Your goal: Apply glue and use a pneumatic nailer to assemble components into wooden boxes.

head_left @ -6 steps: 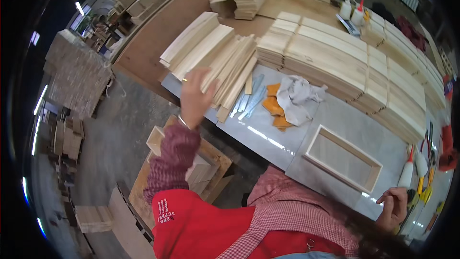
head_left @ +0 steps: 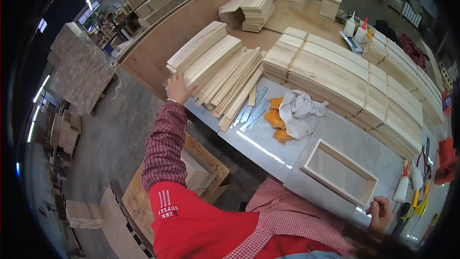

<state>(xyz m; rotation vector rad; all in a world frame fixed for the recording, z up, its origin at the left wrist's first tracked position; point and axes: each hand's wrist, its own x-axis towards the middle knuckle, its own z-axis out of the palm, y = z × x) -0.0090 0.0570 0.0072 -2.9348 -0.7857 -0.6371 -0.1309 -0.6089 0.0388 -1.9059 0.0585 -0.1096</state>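
Note:
My left hand [head_left: 178,89] reaches to the near end of a stack of pale wooden boards [head_left: 213,60], thumb and fingers apart. Its fingertips are at the board ends and partly hidden. Beside that stack, to its right, lie several thin wooden strips [head_left: 232,80]. My right hand [head_left: 380,214] is low at the right, by the table's front edge, with its fingers curled in and nothing visible in them. Just left of it a shallow rectangular wooden frame [head_left: 314,159] lies flat on the grey tabletop [head_left: 261,151].
Long bundled boards [head_left: 335,77] run across the table's back. Metal strips [head_left: 255,110], an orange cloth [head_left: 275,115] and a whitish cloth [head_left: 298,115] lie mid-table. A white glue bottle [head_left: 401,187] and yellow-handled tools [head_left: 421,203] are at the right. A wooden stand [head_left: 211,156] is below.
My left hand has come from the air above the boards to their near end. My right hand has shifted slightly down and left, still curled. The whole view has shifted a little.

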